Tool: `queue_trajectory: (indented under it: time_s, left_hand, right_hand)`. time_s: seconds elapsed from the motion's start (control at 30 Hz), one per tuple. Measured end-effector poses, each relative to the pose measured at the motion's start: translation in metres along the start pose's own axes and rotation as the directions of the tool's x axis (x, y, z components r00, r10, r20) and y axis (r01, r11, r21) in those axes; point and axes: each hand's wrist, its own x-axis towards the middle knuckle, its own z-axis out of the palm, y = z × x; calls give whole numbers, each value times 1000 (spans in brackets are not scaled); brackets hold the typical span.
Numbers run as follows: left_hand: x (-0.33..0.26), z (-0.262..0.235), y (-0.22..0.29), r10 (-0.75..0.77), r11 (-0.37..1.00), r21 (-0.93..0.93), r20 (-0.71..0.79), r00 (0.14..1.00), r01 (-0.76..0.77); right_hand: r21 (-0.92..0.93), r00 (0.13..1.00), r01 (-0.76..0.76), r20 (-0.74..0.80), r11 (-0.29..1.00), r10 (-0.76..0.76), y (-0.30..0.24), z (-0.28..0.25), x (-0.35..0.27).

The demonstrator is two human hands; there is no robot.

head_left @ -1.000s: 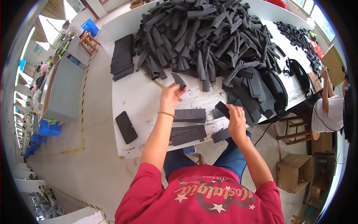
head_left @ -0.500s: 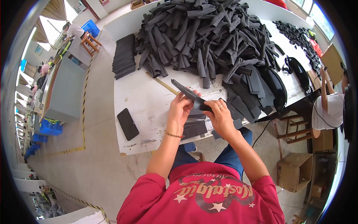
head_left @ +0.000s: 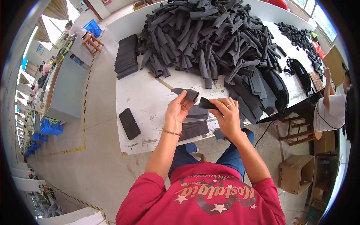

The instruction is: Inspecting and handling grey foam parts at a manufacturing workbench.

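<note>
Both of my hands hold one dark grey fabric strip above the near edge of the white table. My left hand grips its left end, and my right hand pinches its right end, a ring on one finger. Under my hands lies a small flat stack of grey pieces. A huge heap of the same grey strips covers the far half of the table.
A black phone lies on the table's near left. A neat stack of dark sheets sits at the far left. A wooden stick lies by the heap. Another person sits at right; cardboard boxes stand on the floor.
A second ago my hands were apart, the left reaching toward the heap and the right on the flat pieces. They have since come together on one strip, now bent between them.
</note>
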Motion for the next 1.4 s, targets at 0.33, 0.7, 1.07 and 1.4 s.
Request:
queue_trajectory:
  time_s: [0.33,0.7,1.07,1.4]
  left_hand:
    - [-9,4,-2,-87,995,58,34,996,85]
    - [-41,31,-3,60,981,178,100,993,-77]
    - [-46,32,-17,212,964,69,381,900,-257]
    - [-55,29,-20,306,944,35,281,910,-328]
  right_hand:
    - [-126,995,99,15,987,-98,-2,-4,10]
    - [-314,963,262,21,912,-270,-5,-1,11]
    - [17,993,89,76,996,-90,-28,22,-10]
    - [47,986,73,148,996,-80,-28,2,-18]
